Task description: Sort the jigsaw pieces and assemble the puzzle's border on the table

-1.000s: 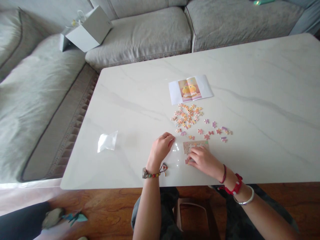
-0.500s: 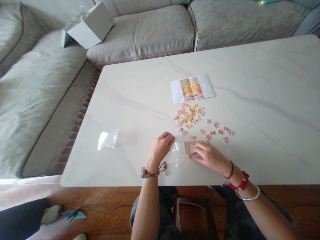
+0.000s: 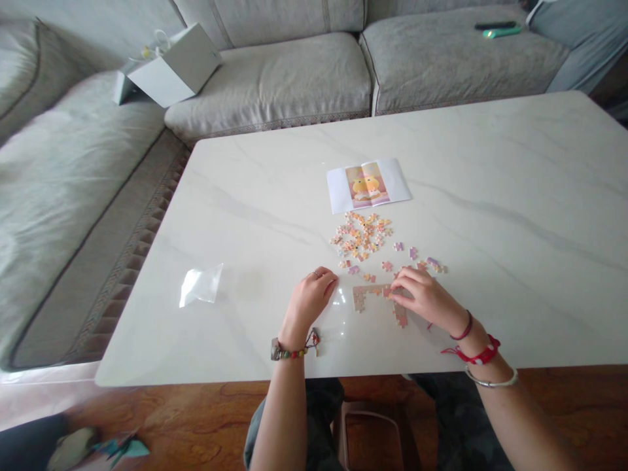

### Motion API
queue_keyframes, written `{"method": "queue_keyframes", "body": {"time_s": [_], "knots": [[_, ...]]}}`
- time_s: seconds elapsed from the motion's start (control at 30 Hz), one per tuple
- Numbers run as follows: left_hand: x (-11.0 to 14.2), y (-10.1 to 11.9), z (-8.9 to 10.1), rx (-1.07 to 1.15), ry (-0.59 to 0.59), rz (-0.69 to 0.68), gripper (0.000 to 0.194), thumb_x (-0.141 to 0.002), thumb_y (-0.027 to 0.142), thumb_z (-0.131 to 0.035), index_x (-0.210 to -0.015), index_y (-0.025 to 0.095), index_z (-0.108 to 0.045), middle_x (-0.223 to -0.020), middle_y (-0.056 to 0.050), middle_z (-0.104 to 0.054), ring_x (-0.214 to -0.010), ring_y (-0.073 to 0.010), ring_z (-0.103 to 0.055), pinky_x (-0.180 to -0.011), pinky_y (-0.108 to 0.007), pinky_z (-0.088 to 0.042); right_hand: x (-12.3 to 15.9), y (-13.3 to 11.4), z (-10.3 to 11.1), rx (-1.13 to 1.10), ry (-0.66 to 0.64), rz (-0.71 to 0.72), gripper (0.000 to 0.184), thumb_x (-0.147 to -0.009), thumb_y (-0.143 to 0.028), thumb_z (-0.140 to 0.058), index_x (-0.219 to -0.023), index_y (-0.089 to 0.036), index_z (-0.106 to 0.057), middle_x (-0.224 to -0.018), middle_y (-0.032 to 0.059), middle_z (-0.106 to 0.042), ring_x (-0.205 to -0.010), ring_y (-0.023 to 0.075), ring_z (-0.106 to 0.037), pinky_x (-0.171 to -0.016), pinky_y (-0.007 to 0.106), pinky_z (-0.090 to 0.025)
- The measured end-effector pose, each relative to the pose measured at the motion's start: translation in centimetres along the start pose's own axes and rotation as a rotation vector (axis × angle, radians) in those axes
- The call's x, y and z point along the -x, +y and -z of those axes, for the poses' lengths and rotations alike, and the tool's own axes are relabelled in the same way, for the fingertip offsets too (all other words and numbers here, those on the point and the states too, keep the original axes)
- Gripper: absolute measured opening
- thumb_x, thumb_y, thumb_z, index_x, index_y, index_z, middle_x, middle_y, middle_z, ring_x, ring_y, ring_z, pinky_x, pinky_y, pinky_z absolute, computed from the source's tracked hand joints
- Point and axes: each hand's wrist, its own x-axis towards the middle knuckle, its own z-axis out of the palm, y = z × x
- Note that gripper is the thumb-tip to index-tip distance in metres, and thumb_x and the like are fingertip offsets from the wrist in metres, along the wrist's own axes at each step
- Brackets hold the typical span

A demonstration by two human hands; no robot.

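Fingertips of the right hand (image 3: 426, 297) are bunched down on the far end of a joined jigsaw strip (image 3: 370, 290), but honestly I can't tell from this view if they're pinching a piece or just pressing it flat. Left hand (image 3: 309, 299) is lying in a loose curl on the marble table (image 3: 490, 196) just left of the strip, with nothing showing in it.

So the strip sits right under and beside the right hand, on the near side of everything else. Where it's at: a top edge is joined up, with a short leg dropping from its left end and another bit hanging down by the right hand, so it's kind of an open frame and the middle is totally unfilled. That looks like a small share of the puzzle. Most of it is left: straight ahead of the hands there's a big heap of loose pieces (image 3: 358, 235), plus a scatter of pinker pieces (image 3: 413, 253) running off ahead of the right hand. Past the heap lies a printed picture sheet (image 3: 367, 185) with a yellow cartoon character on it. Way out left of the left hand, a clear plastic bag (image 3: 201, 285) lies flat.
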Motion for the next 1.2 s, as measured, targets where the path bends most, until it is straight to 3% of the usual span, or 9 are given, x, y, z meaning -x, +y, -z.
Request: {"method": "queue_keyframes", "body": {"time_s": [0.4,0.87,1.03,1.2], "knots": [[-0.5,0.9,-0.2,0.007,-0.011,-0.023,0.019,-0.085,0.024,-0.040,-0.088,0.022,-0.059,-0.096,-0.002,-0.060,-0.078,-0.0112,-0.058,-0.070,-0.021,-0.046,-0.2,-0.8,-0.8,0.009,-0.107,0.051,0.003,-0.075,-0.017,-0.057,-0.072,-0.017,-0.057,-0.077,0.0037,-0.055,-0.075,0.0154,-0.052,-0.071,0.030,-0.043],[-1.4,0.3,-0.5,0.039,0.077,-0.010,0.020,-0.084,0.021,-0.040,-0.092,0.022,-0.058,-0.099,-0.004,-0.059,-0.082,-0.0119,-0.059,-0.075,-0.023,-0.048,0.7,4.1,2.2,0.087,0.148,-0.168,0.005,-0.078,-0.023,-0.053,-0.076,-0.019,-0.056,-0.077,0.0036,-0.057,-0.069,0.0161,-0.055,-0.067,0.030,-0.044],[-1.6,0.3,-0.5,0.033,0.103,0.008,0.020,-0.085,0.022,-0.039,-0.094,0.022,-0.057,-0.099,-0.004,-0.059,-0.082,-0.0124,-0.059,-0.074,-0.025,-0.048,1.9,5.9,3.3,0.084,0.117,-0.284,0.007,-0.076,-0.024,-0.055,-0.073,-0.019,-0.057,-0.076,0.0029,-0.057,-0.065,0.0144,-0.055,-0.064,0.028,-0.044],[-1.7,0.1,-0.6,0.044,0.113,0.007,0.020,-0.085,0.023,-0.039,-0.093,0.022,-0.058,-0.099,-0.004,-0.059,-0.082,-0.0128,-0.059,-0.075,-0.025,-0.048,2.3,5.4,4.0,-0.013,0.077,-0.279,0.006,-0.075,-0.023,-0.056,-0.071,-0.019,-0.059,-0.075,0.0013,-0.056,-0.065,0.0123,-0.055,-0.063,0.025,-0.044]]}}
